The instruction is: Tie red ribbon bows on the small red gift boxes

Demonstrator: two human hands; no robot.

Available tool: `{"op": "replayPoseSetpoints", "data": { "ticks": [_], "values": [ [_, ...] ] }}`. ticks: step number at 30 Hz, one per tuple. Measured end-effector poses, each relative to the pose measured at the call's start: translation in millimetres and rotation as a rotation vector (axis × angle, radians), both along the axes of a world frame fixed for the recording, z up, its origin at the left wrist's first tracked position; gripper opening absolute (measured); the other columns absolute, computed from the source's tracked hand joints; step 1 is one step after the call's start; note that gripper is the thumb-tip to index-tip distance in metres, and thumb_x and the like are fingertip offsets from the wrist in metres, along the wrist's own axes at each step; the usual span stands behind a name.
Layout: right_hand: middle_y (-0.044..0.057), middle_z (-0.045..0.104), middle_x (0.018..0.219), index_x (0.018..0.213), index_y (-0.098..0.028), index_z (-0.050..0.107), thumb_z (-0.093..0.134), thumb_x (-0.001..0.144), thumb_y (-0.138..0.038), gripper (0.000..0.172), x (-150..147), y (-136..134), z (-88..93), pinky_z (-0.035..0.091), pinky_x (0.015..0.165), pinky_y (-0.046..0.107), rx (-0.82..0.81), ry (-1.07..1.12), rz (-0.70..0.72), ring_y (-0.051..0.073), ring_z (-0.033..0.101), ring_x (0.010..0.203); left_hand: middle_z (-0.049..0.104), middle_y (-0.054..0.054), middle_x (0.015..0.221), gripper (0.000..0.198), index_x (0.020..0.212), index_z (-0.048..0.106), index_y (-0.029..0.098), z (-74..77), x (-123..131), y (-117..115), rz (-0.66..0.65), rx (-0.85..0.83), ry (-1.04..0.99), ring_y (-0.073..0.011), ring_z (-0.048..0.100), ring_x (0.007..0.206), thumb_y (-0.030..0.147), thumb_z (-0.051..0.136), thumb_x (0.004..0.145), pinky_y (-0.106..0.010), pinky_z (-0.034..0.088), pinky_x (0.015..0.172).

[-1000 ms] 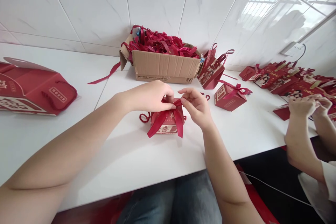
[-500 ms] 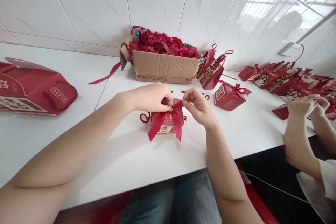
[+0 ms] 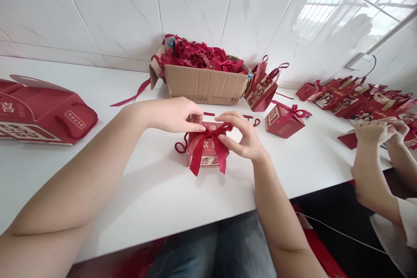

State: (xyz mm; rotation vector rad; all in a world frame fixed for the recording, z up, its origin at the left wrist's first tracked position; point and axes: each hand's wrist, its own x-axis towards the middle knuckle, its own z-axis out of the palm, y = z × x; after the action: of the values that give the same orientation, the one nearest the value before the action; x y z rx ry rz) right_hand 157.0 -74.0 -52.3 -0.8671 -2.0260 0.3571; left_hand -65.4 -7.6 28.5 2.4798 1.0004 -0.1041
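Note:
A small red gift box (image 3: pixel 203 160) with pale lettering sits on the white table in front of me. Across its top lies a red satin ribbon bow (image 3: pixel 213 139), its two tails hanging down the near side. My left hand (image 3: pixel 177 115) is at the box's top left, thumb and curled fingers closed at the bow's left loop, which they partly hide. On the other side my right hand (image 3: pixel 243 137) has its thumb and fingers apart around the right loop, the thumb touching the ribbon. A dark red twisted cord (image 3: pixel 180 147) sticks out at the box's left.
Behind the box stands a cardboard carton (image 3: pixel 205 83) heaped with red ribbons. A finished-looking bowed box (image 3: pixel 285 119) and a red photo box (image 3: pixel 261 91) are to the right. A larger red box (image 3: pixel 42 110) lies left. Another person's hands (image 3: pixel 379 130) are at far right, by several red boxes.
My left hand has shifted left along the bow. My right hand has let go of its pinch and spread its fingers. The bow now looks wider and fuller on the box.

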Motion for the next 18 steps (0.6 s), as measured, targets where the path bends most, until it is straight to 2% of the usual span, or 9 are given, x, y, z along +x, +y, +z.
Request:
{"op": "replayPoseSetpoints", "data": {
  "ticks": [3,7,10,13,18],
  "values": [
    [0.005,0.066,0.091,0.107,-0.022,0.066,0.054,0.085,-0.014,0.026,-2.5,1.2,-2.2,0.051,0.074,0.032,0.039,-0.034,0.03,0.016,0.058,0.081,0.069,-0.002,0.086,0.026,0.078,0.061,0.02,-1.3,4.5,-2.2,-0.031,0.004,-0.009,-0.0153,0.058,0.069,0.045,0.053,0.08,-0.025,0.036,0.058],
    [0.003,0.061,0.079,0.102,-0.021,0.07,0.046,0.081,-0.005,0.036,-2.1,2.1,-6.1,0.048,0.063,0.027,0.046,0.006,0.027,0.012,0.056,0.069,0.067,-0.001,0.079,0.022,0.077,0.057,0.02,0.1,4.9,-2.9,-0.034,0.004,-0.002,-0.0139,0.055,0.064,0.042,0.053,0.081,-0.025,0.035,0.055],
    [0.001,0.063,0.073,0.104,-0.02,0.071,0.044,0.078,-0.005,0.04,-0.3,2.1,-7.5,0.047,0.061,0.026,0.034,0.0,0.054,0.012,0.055,0.065,0.066,0.0,0.078,0.02,0.077,0.055,0.02,1.9,4.2,-3.1,-0.046,-0.008,-0.007,-0.0134,0.055,0.064,0.04,0.054,0.081,-0.025,0.035,0.056],
    [0.002,0.069,0.077,0.102,-0.02,0.072,0.042,0.077,-0.004,0.042,2.3,2.3,-7.7,0.048,0.063,0.027,-0.029,-0.006,0.103,0.012,0.057,0.065,0.066,0.0,0.078,0.018,0.076,0.053,0.02,2.6,4.6,-3.3,-0.094,-0.013,-0.034,-0.0128,0.055,0.064,0.037,0.053,0.082,-0.024,0.036,0.056],
    [0.003,0.073,0.085,0.108,-0.018,0.071,0.039,0.078,-0.005,0.046,8.0,3.0,-8.1,0.048,0.06,0.026,-0.21,-0.011,0.182,0.012,0.058,0.062,0.059,0.002,0.067,0.019,0.07,0.046,0.02,0.5,5.1,-1.8,-0.12,-0.018,0.006,-0.0111,0.047,0.054,0.033,0.052,0.083,-0.024,0.033,0.052]
  ]
}}
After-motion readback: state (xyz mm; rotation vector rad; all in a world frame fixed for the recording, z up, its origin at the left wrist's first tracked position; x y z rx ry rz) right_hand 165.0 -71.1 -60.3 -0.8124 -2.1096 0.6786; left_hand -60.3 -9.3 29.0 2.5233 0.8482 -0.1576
